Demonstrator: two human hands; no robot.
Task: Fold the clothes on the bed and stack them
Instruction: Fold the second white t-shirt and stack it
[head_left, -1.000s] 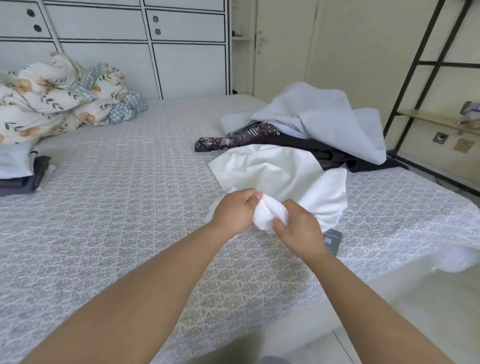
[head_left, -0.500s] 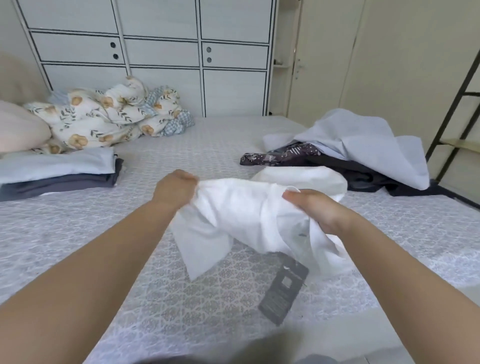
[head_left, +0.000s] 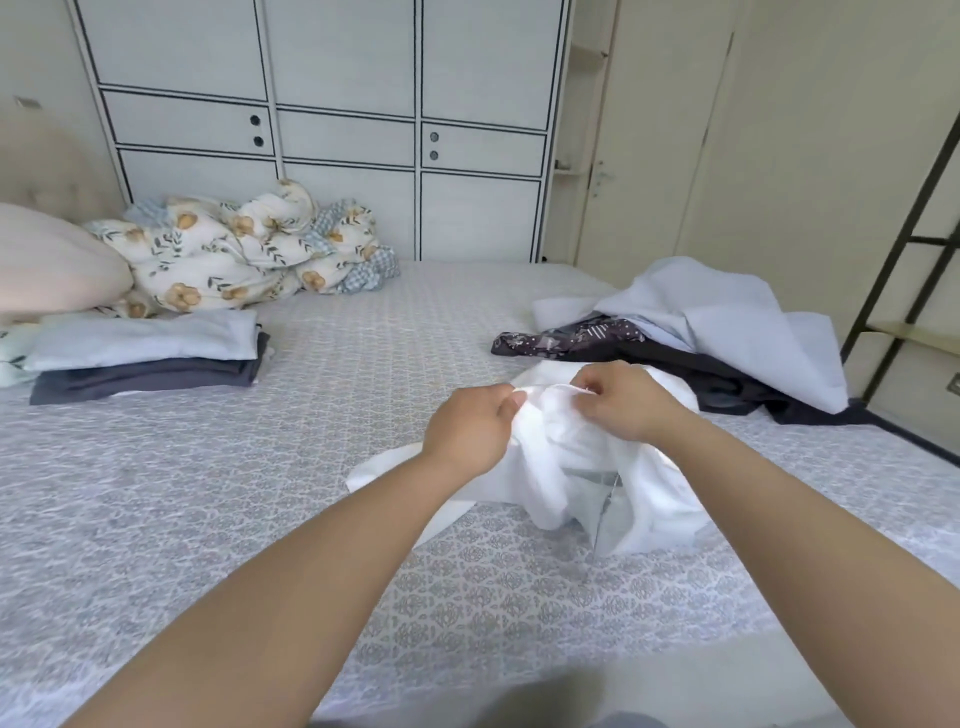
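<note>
A crumpled white garment (head_left: 571, 462) hangs over the patterned bed (head_left: 208, 493), its lower part trailing on the sheet. My left hand (head_left: 470, 428) grips its upper edge on the left. My right hand (head_left: 621, 397) pinches the same edge on the right, close to the left hand. A grey tag shows through the cloth near the bottom. At the left lies a stack of folded clothes (head_left: 145, 358), pale blue on dark grey. A pile of unfolded clothes (head_left: 701, 338), pale blue, dark patterned and black, lies at the right.
A floral quilt (head_left: 234, 249) and a pink pillow (head_left: 52, 265) are bunched at the head of the bed. White cupboards (head_left: 337, 130) stand behind. A black metal shelf frame (head_left: 914, 218) stands at the right edge.
Both hands have lifted the white garment off the bed, spread apart along it, then come close together again on its upper edge. The view has swung left, showing the folded stack.
</note>
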